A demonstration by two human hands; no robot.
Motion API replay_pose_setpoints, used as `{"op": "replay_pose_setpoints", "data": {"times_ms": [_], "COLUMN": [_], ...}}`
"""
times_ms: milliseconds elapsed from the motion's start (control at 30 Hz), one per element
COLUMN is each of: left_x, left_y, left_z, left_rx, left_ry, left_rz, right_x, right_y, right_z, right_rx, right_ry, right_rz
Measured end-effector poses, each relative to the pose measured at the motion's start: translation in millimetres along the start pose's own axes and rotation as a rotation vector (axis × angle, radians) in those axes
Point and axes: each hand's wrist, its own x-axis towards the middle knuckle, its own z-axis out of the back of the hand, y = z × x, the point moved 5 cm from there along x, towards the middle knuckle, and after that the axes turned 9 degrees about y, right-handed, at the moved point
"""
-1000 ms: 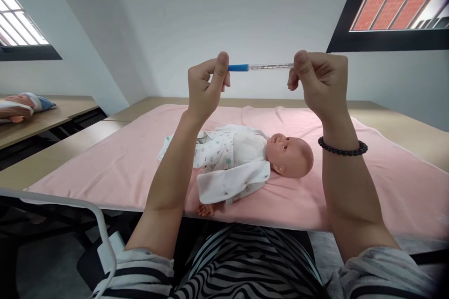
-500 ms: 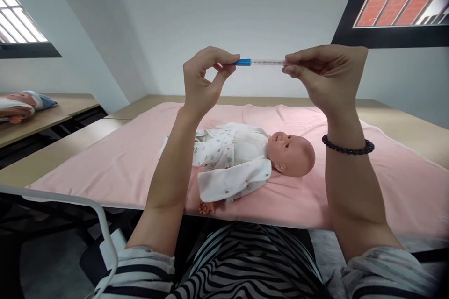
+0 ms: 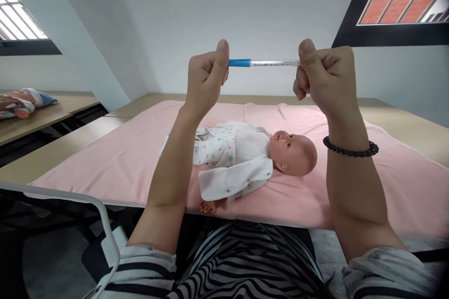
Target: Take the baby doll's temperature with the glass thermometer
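Note:
A slim glass thermometer (image 3: 270,63) with a blue end is held level at chest height between my two hands. My left hand (image 3: 208,72) pinches the blue end, thumb on top and fingers curled under. The clear end is gripped by my right hand (image 3: 326,72), its thumb pressed over the tube and its fingers bent in. Below them a baby doll (image 3: 294,153) lies on its back, head to the right. It wears a white printed outfit (image 3: 235,180), and one small doll hand shows at the front edge of the cloth.
A pink cloth (image 3: 396,187) covers much of the wooden table (image 3: 389,107). Another doll (image 3: 26,100) in a blue and white cap lies on a table at far left. A pale curved metal rail (image 3: 101,210) stands at the lower left.
Both hands have rolled so the thumbs now lie on top, with the fingers curled beneath. More of the blue end shows. The thermometer stays level between them, and the doll lies as before.

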Motion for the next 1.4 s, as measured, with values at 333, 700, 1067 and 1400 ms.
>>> {"op": "replay_pose_setpoints", "data": {"times_ms": [333,700,1067,1400], "left_x": [0,-1,-3,-3], "left_y": [9,12,-3,3], "left_z": [4,2,1,9], "left_rx": [0.051,0.079,0.1,0.133], "left_ry": [0.102,0.102,0.136,0.083], "left_rz": [-0.094,-0.004,0.018,-0.043], "right_x": [4,4,3,3], "right_y": [-7,-7,-16,-12], "right_z": [8,3,3,7], "right_rx": [0.072,0.034,0.085,0.113], "right_ry": [0.034,0.035,0.13,0.136], "right_rz": [0.056,0.046,-0.059,0.015]}}
